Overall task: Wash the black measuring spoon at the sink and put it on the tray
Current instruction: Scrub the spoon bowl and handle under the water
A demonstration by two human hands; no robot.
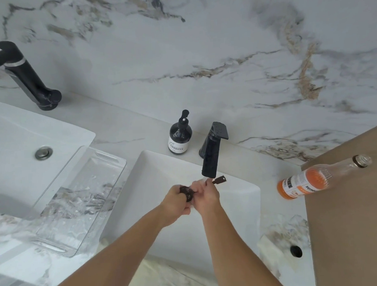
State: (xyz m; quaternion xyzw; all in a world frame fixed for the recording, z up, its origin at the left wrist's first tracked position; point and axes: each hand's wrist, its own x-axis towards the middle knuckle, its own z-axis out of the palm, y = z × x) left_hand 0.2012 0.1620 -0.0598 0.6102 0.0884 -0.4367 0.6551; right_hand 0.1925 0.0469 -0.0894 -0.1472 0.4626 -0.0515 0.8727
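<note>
The black measuring spoon (219,180) is held over the white sink (239,207), just under the spout of the black faucet (211,155). My right hand (206,194) is closed around its handle, whose end sticks out to the right. My left hand (176,199) grips the dark bowl end, with fingers pressed on it. The two hands touch. The clear plastic tray (58,230) lies on the counter to the left of the sink, with nothing on it.
A dark soap pump bottle (180,136) stands behind the sink. A second white basin (23,144) with another black faucet (24,71) is at far left. An orange drink bottle (308,181) stands at the right beside a brown panel (352,212).
</note>
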